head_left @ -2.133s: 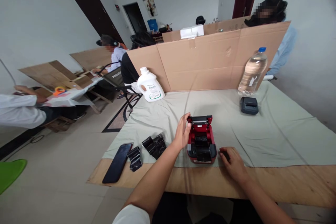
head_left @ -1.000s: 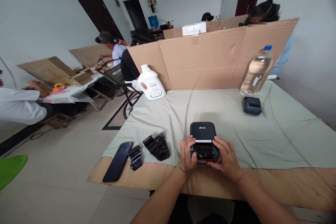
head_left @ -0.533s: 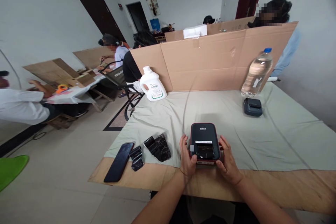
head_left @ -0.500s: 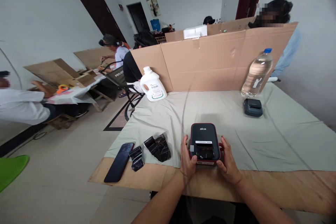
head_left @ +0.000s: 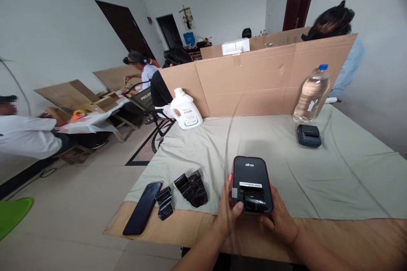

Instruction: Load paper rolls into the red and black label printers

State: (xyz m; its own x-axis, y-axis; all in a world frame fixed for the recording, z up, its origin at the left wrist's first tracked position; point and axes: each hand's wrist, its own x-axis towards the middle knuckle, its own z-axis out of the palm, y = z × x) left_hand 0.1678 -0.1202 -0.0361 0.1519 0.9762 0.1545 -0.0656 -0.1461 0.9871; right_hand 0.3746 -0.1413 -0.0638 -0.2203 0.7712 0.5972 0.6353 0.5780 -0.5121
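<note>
Between my two hands is a black label printer (head_left: 252, 173) with red sides, tilted, its front end toward me. Shiny black film shows in the slot on its top, under a white sticker strip. My left hand (head_left: 228, 211) grips the left side, with the thumb at the lower left corner. The right side and lower right corner are held by my right hand (head_left: 281, 216), whose fingers are partly hidden behind the printer. To the left lie two crumpled pieces of black film (head_left: 164, 204), the larger piece (head_left: 193, 188) nearer the printer.
A phone (head_left: 142, 208) lies at the table's left edge. A white jug (head_left: 187, 112) and a clear bottle (head_left: 311, 95) stand before a cardboard screen (head_left: 244, 84). Near the bottle is a small dark device (head_left: 309, 135). Other people sit beyond the screen and at the left.
The printer has come closer to me and looks larger, turned slightly. My right hand has closed in around its right side. The whole view has shifted a little.
</note>
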